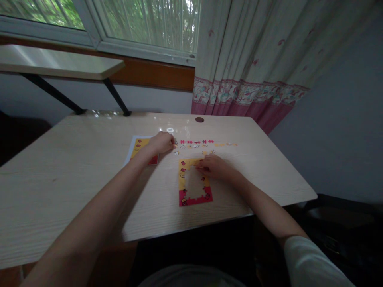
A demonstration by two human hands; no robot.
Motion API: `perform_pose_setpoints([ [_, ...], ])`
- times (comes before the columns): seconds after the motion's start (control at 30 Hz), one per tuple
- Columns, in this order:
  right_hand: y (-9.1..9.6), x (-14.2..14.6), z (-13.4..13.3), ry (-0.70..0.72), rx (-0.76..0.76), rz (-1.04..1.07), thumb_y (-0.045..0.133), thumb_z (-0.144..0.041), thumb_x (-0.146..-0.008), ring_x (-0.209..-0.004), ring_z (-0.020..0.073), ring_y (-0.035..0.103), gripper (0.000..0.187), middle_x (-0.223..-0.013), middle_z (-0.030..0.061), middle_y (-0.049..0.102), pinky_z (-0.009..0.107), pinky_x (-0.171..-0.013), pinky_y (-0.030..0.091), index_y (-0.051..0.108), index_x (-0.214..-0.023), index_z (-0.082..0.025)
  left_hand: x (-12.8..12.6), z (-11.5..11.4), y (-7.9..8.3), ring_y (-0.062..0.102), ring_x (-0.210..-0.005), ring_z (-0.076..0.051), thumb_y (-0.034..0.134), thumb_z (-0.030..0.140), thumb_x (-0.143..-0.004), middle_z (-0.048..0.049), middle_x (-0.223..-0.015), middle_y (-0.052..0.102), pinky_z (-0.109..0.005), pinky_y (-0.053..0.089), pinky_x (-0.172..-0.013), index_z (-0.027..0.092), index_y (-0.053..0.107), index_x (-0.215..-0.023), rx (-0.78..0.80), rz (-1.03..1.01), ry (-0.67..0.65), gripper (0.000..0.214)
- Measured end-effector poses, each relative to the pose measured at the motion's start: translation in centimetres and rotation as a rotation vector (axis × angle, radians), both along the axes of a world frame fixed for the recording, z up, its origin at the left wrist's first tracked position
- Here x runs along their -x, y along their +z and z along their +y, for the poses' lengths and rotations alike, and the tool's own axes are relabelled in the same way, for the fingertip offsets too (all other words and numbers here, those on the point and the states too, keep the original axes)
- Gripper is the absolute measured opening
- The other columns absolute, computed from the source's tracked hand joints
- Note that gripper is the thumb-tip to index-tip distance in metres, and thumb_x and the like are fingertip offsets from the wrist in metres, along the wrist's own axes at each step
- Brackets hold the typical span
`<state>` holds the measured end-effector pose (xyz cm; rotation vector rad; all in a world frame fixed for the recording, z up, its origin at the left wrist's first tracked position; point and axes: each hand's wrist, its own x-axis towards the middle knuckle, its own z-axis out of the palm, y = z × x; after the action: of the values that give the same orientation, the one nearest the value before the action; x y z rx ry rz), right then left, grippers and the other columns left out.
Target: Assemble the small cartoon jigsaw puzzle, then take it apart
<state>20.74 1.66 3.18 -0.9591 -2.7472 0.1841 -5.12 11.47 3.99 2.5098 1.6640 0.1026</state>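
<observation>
A jigsaw border (210, 198), yellow above and red below, lies on the table with a bare gap in its middle. Over its upper right edge is my right hand (214, 165), fingers pinched on a small puzzle piece (198, 166) at the top of the gap. My left hand (162, 142) is closed at the left end of the rows of loose pieces, across the printed picture sheet (138, 144). What its fingertips hold, if anything, is too small to make out. Red pieces (189, 142) form the back row, with yellow and white pieces (196, 146) in front.
The pale wooden table (263, 175) has a dark round cable hole (199, 119) near its back edge. A raised shelf (60, 61) on black supports stands at the back left. Behind are a window and a long curtain (239, 79). A dark chair (338, 223) is at the right.
</observation>
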Motion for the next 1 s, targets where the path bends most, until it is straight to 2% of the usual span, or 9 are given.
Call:
perform_pose_setpoints([
  [0.17,0.1,0.1,-0.1,0.004,0.018,0.015,0.053,-0.025,-0.087,-0.066,0.0127,0.046,0.016,-0.067,0.0022,0.057,0.025,-0.066,0.031,0.065,-0.082,-0.016,0.2,-0.9,0.2,0.057,-0.064,-0.015,0.056,0.031,-0.070,-0.0059,-0.073,0.066,-0.026,0.040,-0.062,0.017,0.067,-0.076,0.049,-0.169,-0.032,0.018],
  [0.3,0.0,0.1,0.0,0.007,0.019,0.038,0.052,-0.026,-0.088,-0.066,0.0126,0.046,0.017,-0.066,0.0015,0.057,0.025,-0.067,0.031,0.065,-0.081,-0.016,0.0,-1.9,0.9,0.056,-0.063,-0.014,0.058,0.029,-0.068,-0.0041,-0.069,0.065,-0.025,0.042,-0.061,0.015,0.064,-0.070,0.096,-0.398,-0.017,0.015],
  [0.37,-0.2,0.1,0.0,0.001,0.015,0.060,0.052,-0.027,-0.088,-0.065,0.0125,0.047,0.018,-0.065,0.0009,0.057,0.025,-0.066,0.031,0.065,-0.081,-0.017,-0.2,-2.6,1.3,0.058,-0.067,-0.014,0.060,0.028,-0.067,-0.0047,-0.072,0.066,-0.025,0.044,-0.064,0.012,0.064,-0.079,0.135,-0.583,-0.006,0.021],
  [0.47,-0.6,0.5,-0.2,-0.034,-0.012,0.140,0.051,-0.027,-0.088,-0.065,0.0123,0.047,0.018,-0.065,0.0012,0.059,0.026,-0.067,0.032,0.066,-0.082,-0.017,-0.9,-4.2,1.8,0.060,-0.072,-0.014,0.061,0.030,-0.069,-0.0046,-0.077,0.068,-0.026,0.046,-0.068,0.011,0.062,-0.103,0.221,-0.843,-0.010,0.038],
  [0.5,-0.8,0.7,-0.4,-0.062,-0.025,0.183,0.051,-0.028,-0.088,-0.064,0.0123,0.048,0.019,-0.065,0.0013,0.059,0.026,-0.067,0.033,0.066,-0.084,-0.017,-1.1,-5.0,1.8,0.060,-0.073,-0.014,0.061,0.031,-0.071,-0.0050,-0.080,0.068,-0.027,0.047,-0.069,0.012,0.062,-0.106,0.256,-0.906,0.000,0.040],
  [0.57,-0.9,1.2,-0.8,-0.142,-0.051,0.278,0.049,-0.030,-0.089,-0.065,0.0126,0.049,0.021,-0.065,0.0014,0.060,0.027,-0.069,0.034,0.066,-0.091,-0.018,-1.7,-6.6,1.5,0.062,-0.074,-0.015,0.062,0.034,-0.071,-0.0069,-0.085,0.070,-0.028,0.048,-0.068,0.013,0.064,-0.100,0.330,-1.010,0.060,0.036],
  [0.67,-0.8,1.9,-1.3,-0.252,-0.083,0.349,0.049,-0.036,-0.089,-0.066,0.0136,0.051,0.025,-0.062,0.0007,0.059,0.028,-0.071,0.036,0.065,-0.101,-0.020,-2.3,-8.8,0.7,0.064,-0.071,-0.016,0.064,0.034,-0.072,-0.0075,-0.083,0.071,-0.028,0.050,-0.064,0.015,0.067,-0.093,0.401,-1.047,0.098,0.028],
  [0.77,-0.5,2.4,-1.7,-0.256,-0.101,0.321,0.053,-0.039,-0.087,-0.065,0.0138,0.053,0.028,-0.062,0.0005,0.059,0.028,-0.073,0.036,0.065,-0.103,-0.020,-2.5,-10.3,0.0,0.065,-0.072,-0.016,0.063,0.035,-0.074,-0.0070,-0.080,0.071,-0.029,0.051,-0.063,0.018,0.068,-0.088,0.402,-1.042,0.083,0.023],
  [1.0,-0.2,2.7,-2.0,-0.220,-0.113,0.327,0.054,-0.041,-0.086,-0.061,0.0124,0.054,0.029,-0.058,-0.0003,0.061,0.027,-0.073,0.036,0.068,-0.097,-0.018,-3.3,-10.9,-0.7,0.064,-0.065,-0.016,0.066,0.039,-0.069,-0.0060,-0.073,0.070,-0.028,0.050,-0.059,0.016,0.064,-0.080,0.440,-1.102,0.108,0.026],
])
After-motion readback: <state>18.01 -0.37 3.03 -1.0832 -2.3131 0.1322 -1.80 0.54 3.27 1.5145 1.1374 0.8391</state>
